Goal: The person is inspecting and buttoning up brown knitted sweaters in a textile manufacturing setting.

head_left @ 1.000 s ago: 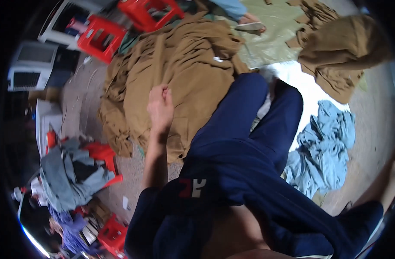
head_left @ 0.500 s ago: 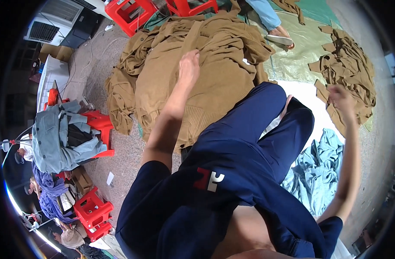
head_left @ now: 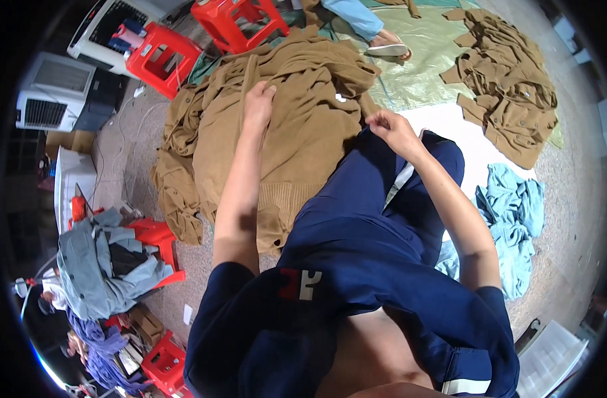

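Two hands I watch: left hand point(head_left: 258, 99) pinching the brown garment pile point(head_left: 297, 132), right hand point(head_left: 393, 129) gripping its edge by the navy trousers point(head_left: 376, 219)

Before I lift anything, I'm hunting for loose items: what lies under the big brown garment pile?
The brown garment pile rests on the speckled floor and, at its far edge, a green tarp. The left hand presses on top. Anything beneath its middle is covered.
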A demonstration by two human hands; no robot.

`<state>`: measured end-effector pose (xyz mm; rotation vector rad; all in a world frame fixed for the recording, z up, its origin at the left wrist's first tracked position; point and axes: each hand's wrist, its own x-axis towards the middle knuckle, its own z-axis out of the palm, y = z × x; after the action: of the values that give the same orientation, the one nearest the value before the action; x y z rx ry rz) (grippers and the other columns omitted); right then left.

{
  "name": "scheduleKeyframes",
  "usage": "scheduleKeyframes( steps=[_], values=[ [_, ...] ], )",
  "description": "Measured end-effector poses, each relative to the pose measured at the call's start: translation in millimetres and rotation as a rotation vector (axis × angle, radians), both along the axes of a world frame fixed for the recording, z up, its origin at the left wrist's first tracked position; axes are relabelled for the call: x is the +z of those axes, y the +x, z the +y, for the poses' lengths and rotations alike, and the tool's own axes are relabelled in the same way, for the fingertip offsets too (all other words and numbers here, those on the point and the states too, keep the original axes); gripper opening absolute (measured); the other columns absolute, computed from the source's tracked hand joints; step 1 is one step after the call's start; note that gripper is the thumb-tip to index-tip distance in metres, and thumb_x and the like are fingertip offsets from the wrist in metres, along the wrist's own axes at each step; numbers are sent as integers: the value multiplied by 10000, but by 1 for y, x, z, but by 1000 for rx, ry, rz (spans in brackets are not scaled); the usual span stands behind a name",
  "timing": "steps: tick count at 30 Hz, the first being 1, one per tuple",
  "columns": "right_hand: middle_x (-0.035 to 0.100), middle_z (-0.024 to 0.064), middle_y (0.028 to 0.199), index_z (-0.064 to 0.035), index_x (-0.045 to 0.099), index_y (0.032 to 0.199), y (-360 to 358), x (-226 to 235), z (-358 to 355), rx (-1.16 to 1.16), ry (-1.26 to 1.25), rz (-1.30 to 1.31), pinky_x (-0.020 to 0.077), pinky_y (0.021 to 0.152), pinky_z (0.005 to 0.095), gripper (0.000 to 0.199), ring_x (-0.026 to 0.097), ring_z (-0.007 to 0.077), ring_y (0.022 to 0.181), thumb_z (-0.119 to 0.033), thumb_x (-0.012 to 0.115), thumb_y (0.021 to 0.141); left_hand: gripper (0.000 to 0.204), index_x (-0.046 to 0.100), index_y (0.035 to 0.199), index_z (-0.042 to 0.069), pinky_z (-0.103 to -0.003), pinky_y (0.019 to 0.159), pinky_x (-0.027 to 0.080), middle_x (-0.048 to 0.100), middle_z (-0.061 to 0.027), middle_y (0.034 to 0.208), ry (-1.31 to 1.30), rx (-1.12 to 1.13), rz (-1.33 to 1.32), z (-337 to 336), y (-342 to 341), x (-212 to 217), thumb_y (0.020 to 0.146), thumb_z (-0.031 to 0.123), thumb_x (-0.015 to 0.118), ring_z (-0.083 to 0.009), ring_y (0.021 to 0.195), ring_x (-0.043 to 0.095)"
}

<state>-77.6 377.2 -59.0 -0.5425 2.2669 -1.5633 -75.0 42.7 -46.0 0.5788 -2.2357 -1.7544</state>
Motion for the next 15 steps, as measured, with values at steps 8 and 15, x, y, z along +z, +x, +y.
scheduleKeyframes(
  steps=[8, 15],
  values=[
    [496, 149, 1205, -94, 534, 1258, -62, -20, -30, -210, 157, 388, 423, 984, 407, 560, 471, 348, 1190, -56, 715, 730, 141, 586, 1052, 33, -200, 761, 419, 614, 16, 924, 317, -441, 117, 42, 119, 114, 934, 90, 534, -43, 826, 532],
    [602, 137, 1046, -25, 645, 1074, -59, -35, -52, -210, -218, 194, 512, 848, 338, 302, 639, 243, 945, -22, 685, 775, 270, 554, 1173, -3, -332, 887, 527, 645, -136, 1124, 665, -285, 286, 0, 126, 178, 954, 137, 479, -219, 1011, 641]
  ],
)
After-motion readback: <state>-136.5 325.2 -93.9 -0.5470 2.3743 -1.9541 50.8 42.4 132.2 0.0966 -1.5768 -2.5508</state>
